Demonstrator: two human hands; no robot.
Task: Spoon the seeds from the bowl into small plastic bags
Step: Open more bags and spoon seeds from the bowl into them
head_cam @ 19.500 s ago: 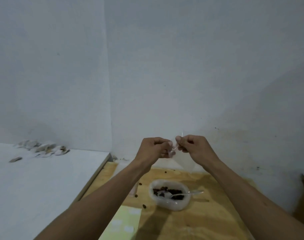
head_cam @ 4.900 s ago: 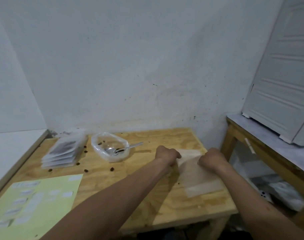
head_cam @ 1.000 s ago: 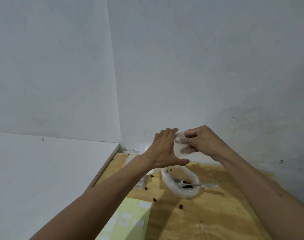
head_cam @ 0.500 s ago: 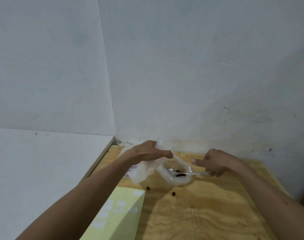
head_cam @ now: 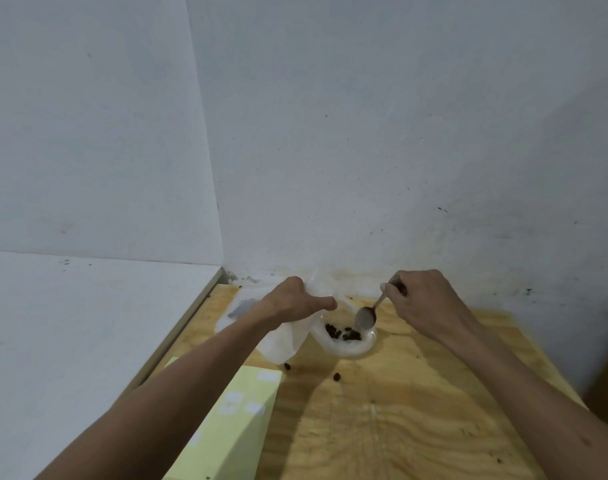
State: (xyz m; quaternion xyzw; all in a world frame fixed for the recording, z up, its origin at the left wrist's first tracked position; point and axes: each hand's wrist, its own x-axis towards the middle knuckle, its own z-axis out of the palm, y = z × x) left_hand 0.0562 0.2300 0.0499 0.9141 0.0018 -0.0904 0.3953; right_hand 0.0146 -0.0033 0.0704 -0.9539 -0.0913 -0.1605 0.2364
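Observation:
A clear plastic bowl (head_cam: 347, 347) with dark seeds (head_cam: 342, 333) in it sits on the wooden table (head_cam: 392, 410) near the wall. My left hand (head_cam: 290, 301) grips the top of a small clear plastic bag (head_cam: 285, 341), which hangs down just left of the bowl. My right hand (head_cam: 422, 303) holds a metal spoon (head_cam: 366, 316) by its handle. The spoon's head is tilted down over the seeds at the bowl's right side.
A pale yellow sheet with white labels (head_cam: 233, 420) lies at the table's left front. Loose seeds (head_cam: 336, 376) lie on the wood in front of the bowl. A stack of filled bags (head_cam: 242, 308) shows behind my left wrist. A white counter (head_cam: 70, 341) adjoins the table's left.
My right hand took the spoon's handle and lifted it, so the spoon now points down into the bowl. My left hand still holds the bag beside the bowl.

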